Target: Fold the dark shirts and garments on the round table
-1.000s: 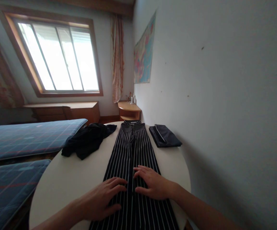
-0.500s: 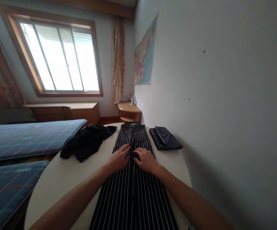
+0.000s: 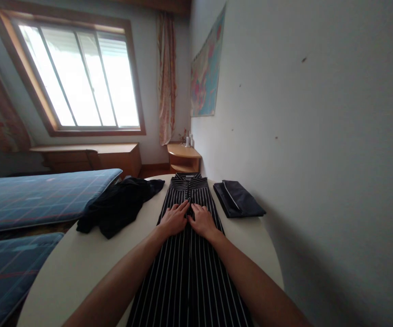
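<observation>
A long black garment with white stripes (image 3: 189, 272) lies lengthwise on the pale round table (image 3: 53, 281), its collar at the far edge. On its upper front, left of the middle line, rests my left hand (image 3: 175, 219), fingers spread and pointing forward. Close beside it, my right hand (image 3: 203, 220) lies on the cloth right of the middle, its fingers also apart. The two hands nearly meet at the garment's centre. Neither hand has cloth visibly gripped in it.
A crumpled black cloth (image 3: 120, 206) lies at the table's far left. The folded dark cloth (image 3: 239, 199) is at the far right, near the wall. Blue plaid mattresses (image 3: 40, 195) stand left of the table. A corner shelf (image 3: 183, 151) is beyond it.
Both hands have moved slightly forward along the garment and closer together at its middle line. The view has shifted a little, too.
</observation>
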A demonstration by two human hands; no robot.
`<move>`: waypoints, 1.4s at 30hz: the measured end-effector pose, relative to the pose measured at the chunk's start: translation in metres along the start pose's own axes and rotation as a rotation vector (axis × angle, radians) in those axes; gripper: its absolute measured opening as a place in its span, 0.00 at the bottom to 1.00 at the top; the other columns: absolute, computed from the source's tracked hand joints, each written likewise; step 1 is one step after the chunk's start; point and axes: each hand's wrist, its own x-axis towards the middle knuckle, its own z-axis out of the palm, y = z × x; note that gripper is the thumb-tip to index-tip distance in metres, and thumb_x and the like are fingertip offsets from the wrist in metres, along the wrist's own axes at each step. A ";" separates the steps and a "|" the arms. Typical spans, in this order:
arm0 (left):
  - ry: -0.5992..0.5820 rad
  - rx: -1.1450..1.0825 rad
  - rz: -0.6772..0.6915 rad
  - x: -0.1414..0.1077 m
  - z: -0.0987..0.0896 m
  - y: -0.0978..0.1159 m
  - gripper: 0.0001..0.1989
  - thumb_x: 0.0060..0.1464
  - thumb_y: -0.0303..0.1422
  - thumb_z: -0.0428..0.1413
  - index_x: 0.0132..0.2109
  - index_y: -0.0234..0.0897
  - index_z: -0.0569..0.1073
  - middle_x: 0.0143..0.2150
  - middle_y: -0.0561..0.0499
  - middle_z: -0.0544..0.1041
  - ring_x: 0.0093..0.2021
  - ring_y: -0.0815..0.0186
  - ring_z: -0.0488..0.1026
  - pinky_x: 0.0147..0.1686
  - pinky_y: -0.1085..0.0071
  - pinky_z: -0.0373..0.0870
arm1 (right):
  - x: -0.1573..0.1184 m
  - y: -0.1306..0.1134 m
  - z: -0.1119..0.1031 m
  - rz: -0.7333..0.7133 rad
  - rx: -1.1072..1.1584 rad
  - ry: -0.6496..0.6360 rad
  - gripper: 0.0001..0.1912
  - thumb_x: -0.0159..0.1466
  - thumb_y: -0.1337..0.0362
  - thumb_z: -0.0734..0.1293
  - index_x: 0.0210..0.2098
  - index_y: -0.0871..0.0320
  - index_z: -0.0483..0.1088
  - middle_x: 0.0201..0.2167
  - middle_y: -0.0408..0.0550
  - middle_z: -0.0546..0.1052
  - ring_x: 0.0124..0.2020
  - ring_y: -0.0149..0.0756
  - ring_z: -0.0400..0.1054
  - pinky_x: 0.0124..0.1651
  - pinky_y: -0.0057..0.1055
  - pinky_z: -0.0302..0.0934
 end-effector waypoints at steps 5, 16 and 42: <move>-0.080 0.032 0.025 0.011 -0.003 0.000 0.33 0.55 0.34 0.48 0.69 0.46 0.57 0.72 0.54 0.54 0.67 0.46 0.55 0.59 0.40 0.59 | 0.003 0.013 0.004 0.031 0.234 0.129 0.32 0.64 0.60 0.61 0.65 0.69 0.59 0.65 0.61 0.63 0.66 0.43 0.56 0.68 0.38 0.49; -0.067 -0.026 0.087 0.013 -0.001 0.000 0.30 0.56 0.29 0.48 0.67 0.38 0.61 0.70 0.46 0.60 0.69 0.51 0.53 0.62 0.48 0.60 | -0.007 0.011 0.001 -0.085 0.196 0.054 0.37 0.64 0.56 0.63 0.69 0.63 0.53 0.66 0.56 0.62 0.66 0.46 0.55 0.67 0.45 0.49; -0.183 -0.266 0.424 -0.176 -0.059 0.022 0.10 0.59 0.30 0.55 0.48 0.43 0.70 0.46 0.49 0.73 0.49 0.59 0.71 0.49 0.64 0.68 | -0.119 -0.036 -0.043 -0.233 0.058 -0.423 0.39 0.70 0.46 0.55 0.71 0.67 0.46 0.72 0.58 0.46 0.72 0.47 0.38 0.71 0.45 0.37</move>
